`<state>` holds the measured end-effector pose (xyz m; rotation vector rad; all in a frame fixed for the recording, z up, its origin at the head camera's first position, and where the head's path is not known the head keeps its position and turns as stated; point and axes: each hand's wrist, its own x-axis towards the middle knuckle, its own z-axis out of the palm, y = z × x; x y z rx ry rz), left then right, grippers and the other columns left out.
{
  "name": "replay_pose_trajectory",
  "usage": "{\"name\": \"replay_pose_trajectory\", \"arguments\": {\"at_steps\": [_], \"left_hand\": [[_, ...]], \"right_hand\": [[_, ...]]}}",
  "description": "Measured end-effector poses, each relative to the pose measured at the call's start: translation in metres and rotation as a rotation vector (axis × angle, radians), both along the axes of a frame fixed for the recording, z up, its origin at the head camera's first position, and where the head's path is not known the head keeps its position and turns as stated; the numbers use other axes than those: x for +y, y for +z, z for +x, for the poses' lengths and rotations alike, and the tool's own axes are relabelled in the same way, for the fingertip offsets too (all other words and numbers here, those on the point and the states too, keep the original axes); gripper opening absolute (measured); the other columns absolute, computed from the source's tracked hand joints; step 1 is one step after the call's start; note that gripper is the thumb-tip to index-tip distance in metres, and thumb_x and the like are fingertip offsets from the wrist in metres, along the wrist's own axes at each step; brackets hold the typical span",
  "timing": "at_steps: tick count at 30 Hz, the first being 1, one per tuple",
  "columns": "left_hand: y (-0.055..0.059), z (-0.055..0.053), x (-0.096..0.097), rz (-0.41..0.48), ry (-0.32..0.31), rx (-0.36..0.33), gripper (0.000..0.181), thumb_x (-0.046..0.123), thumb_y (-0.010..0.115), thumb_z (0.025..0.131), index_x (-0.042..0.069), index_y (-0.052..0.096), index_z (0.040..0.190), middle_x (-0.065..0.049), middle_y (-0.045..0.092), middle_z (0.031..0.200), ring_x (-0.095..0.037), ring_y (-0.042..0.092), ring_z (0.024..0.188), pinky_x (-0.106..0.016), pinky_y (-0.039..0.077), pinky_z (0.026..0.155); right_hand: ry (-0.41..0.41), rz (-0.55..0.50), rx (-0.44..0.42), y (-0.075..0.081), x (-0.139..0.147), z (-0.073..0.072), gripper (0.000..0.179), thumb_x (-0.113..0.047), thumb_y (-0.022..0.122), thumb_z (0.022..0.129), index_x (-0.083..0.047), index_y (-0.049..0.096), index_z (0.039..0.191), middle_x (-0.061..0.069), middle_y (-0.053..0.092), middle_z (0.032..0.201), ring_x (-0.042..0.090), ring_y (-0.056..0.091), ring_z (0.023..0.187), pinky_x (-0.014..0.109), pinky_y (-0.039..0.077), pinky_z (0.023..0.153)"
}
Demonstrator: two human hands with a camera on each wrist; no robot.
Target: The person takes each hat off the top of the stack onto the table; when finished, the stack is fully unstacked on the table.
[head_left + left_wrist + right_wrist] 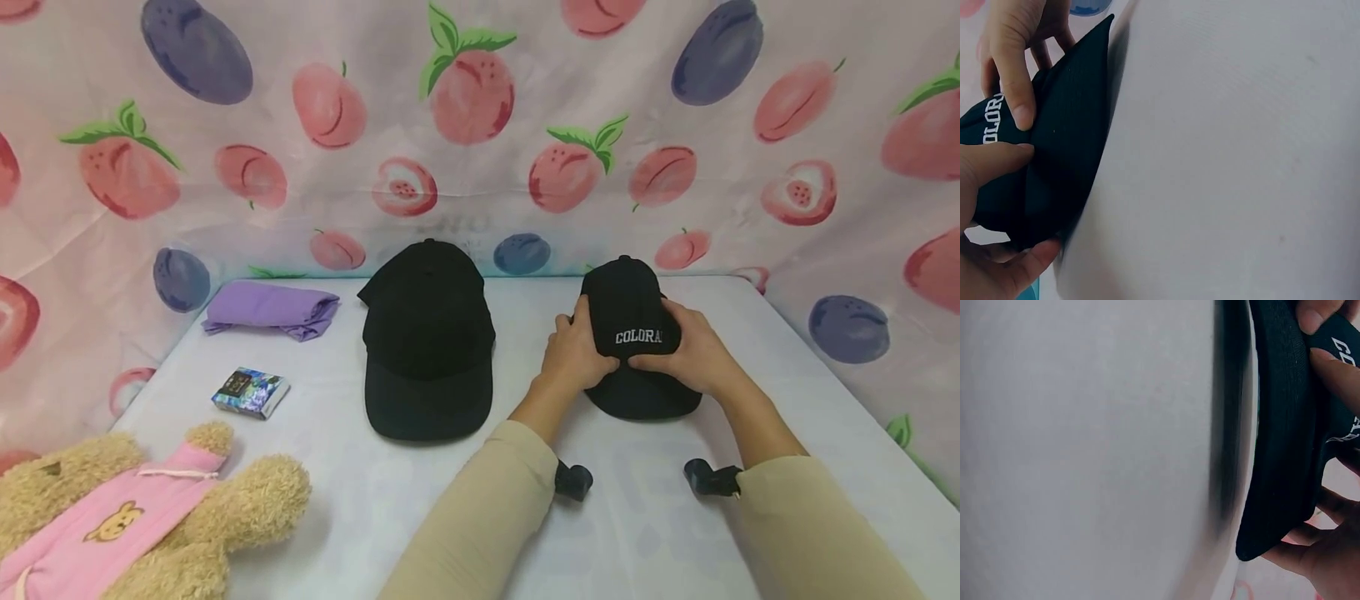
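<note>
Black "COLORA"-lettered baseball cap (627,304) sat right of centre in the head frame, left hand (573,354) and right hand (697,348) gripping its sides, thumbs (603,365) near the brim (643,400), where even, light pressure probably best kept the crown (621,283) from buckling.

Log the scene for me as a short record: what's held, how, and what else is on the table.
Held item: black cap with white lettering, partly covered
Grip: left hand and right hand, one on each side
Thumbs: at the front below the lettering, tips close but apart
Brim: toward the person
Beside it: plain black cap, untouched
Far left: folded purple cloth
Left: small patterned box
Near left: plush bear in pink
</note>
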<state>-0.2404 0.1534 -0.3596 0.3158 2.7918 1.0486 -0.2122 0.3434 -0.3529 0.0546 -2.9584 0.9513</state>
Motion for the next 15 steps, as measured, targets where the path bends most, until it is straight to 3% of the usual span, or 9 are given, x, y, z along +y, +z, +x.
{"name": "replay_pose_trajectory", "arguments": {"at_steps": [15], "left_hand": [[-0.004, 0.003, -0.006, 0.091, -0.025, -0.012, 0.099, 0.027, 0.083, 0.088, 0.022, 0.021, 0.165, -0.014, 0.041, 0.156, -0.029, 0.059, 0.131, -0.037, 0.05, 0.108]], "right_hand": [[-0.059, 0.024, 0.048, -0.007, 0.011, -0.003, 0.117, -0.038, 0.089, 0.08, -0.004, 0.016, 0.165, 0.039, 0.029, 0.151, 0.052, 0.034, 0.135, 0.074, 0.03, 0.111]]}}
